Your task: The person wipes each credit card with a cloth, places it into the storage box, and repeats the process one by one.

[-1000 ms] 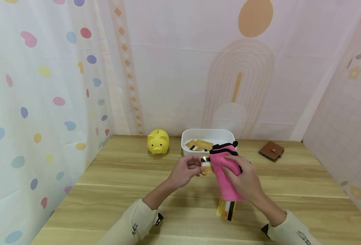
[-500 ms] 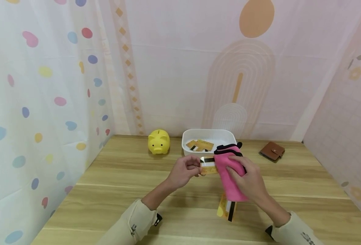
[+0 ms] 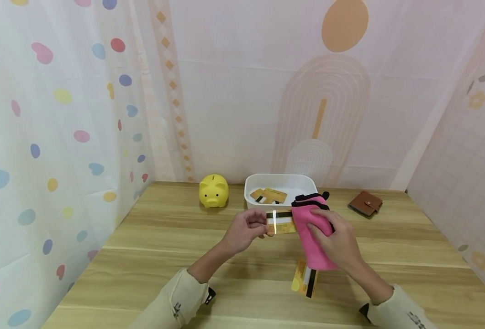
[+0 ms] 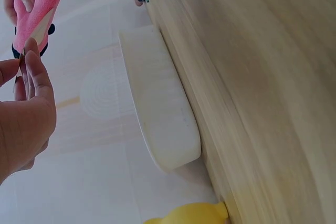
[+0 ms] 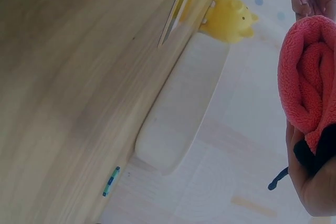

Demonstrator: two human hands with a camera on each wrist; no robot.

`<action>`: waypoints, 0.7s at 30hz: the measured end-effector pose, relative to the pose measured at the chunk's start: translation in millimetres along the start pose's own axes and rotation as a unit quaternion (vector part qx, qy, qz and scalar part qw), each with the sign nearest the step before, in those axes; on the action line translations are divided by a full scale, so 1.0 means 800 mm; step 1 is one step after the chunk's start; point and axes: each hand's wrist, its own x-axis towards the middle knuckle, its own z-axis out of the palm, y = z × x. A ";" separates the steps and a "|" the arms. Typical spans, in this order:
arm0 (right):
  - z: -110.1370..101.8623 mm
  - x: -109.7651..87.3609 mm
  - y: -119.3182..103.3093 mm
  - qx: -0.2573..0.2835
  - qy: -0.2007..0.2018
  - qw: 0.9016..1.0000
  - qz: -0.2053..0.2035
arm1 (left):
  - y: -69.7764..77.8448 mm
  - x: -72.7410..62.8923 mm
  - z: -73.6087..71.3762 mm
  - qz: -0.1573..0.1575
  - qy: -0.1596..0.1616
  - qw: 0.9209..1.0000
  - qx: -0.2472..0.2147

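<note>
A gold bank card [image 3: 282,224] with a black stripe is pinched by its left end in my left hand [image 3: 242,233]. The card's right end meets the edge of a fuzzy pink cloth [image 3: 306,233] with black trim, which partly covers it. My right hand [image 3: 340,241] grips this folded cloth from the right side, thumb and fingers on its front. In the right wrist view the pink cloth [image 5: 299,85] shows rolled layers, with black edging and a small black loop below. Another gold card [image 3: 305,279] shows beneath the cloth's lower end; its upper part is hidden.
Behind the hands a white bin [image 3: 248,189] holds several gold cards [image 3: 273,195]. A yellow piggy bank [image 3: 213,192] stands left of it. A brown wallet [image 3: 366,204] lies at the back right. A small blue-green object [image 5: 111,181] is near the bin.
My right hand and the pink cloth have shifted to the right, so more of the pinched card shows. My left hand has moved very slightly left, still holding the card.
</note>
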 end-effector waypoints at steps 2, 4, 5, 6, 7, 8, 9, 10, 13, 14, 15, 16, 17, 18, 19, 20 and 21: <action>0.000 0.000 0.001 -0.001 0.000 1.000 0.004 | -0.001 0.000 -0.001 0.001 -0.001 1.000 0.000; -0.001 0.000 0.002 0.000 0.000 1.000 0.005 | -0.001 0.000 -0.001 0.005 -0.002 1.000 0.001; -0.001 0.000 0.002 0.001 0.001 1.000 0.006 | -0.002 0.000 -0.001 0.005 -0.003 1.000 0.003; -0.002 -0.001 0.003 0.000 0.001 1.000 0.006 | -0.002 0.000 -0.001 0.005 -0.004 1.000 0.004; -0.002 -0.001 0.004 -0.001 0.001 1.000 0.007 | -0.002 0.000 -0.001 0.004 -0.004 1.000 0.004; -0.002 -0.001 0.004 0.000 0.000 1.000 0.008 | -0.001 -0.001 -0.002 0.001 -0.005 1.000 0.003; -0.003 -0.002 0.005 0.001 0.000 1.000 0.010 | -0.001 -0.001 -0.002 0.000 -0.006 1.000 0.002; -0.004 -0.002 0.006 0.001 -0.001 1.000 0.012 | 0.000 -0.002 -0.002 -0.004 -0.005 1.000 0.001; -0.006 -0.004 0.009 0.005 -0.001 1.000 0.019 | 0.000 -0.003 -0.003 -0.007 -0.002 1.000 -0.003; -0.006 -0.004 0.010 0.006 -0.001 1.000 0.021 | 0.001 -0.004 -0.003 -0.007 -0.001 1.000 -0.004; -0.007 -0.005 0.011 0.007 -0.001 1.000 0.022 | 0.000 -0.004 -0.003 -0.007 0.000 1.000 -0.006; -0.008 -0.005 0.012 0.007 0.000 1.000 0.022 | 0.000 -0.005 -0.004 -0.006 0.002 1.000 -0.009; -0.009 -0.005 0.013 0.007 0.000 1.000 0.022 | 0.000 -0.005 -0.004 -0.005 0.002 1.000 -0.013; -0.009 -0.006 0.013 0.007 0.000 1.000 0.023 | 0.000 -0.005 -0.005 -0.004 0.001 1.000 -0.018; -0.010 -0.006 0.014 0.007 0.000 1.000 0.023 | 0.000 -0.005 -0.005 -0.004 0.001 1.000 -0.023; -0.010 -0.006 0.014 0.006 0.000 1.000 0.023 | -0.001 -0.005 -0.005 -0.005 0.001 1.000 -0.027; -0.011 -0.006 0.014 0.006 0.000 1.000 0.024 | -0.002 -0.005 -0.006 -0.005 0.000 0.999 -0.032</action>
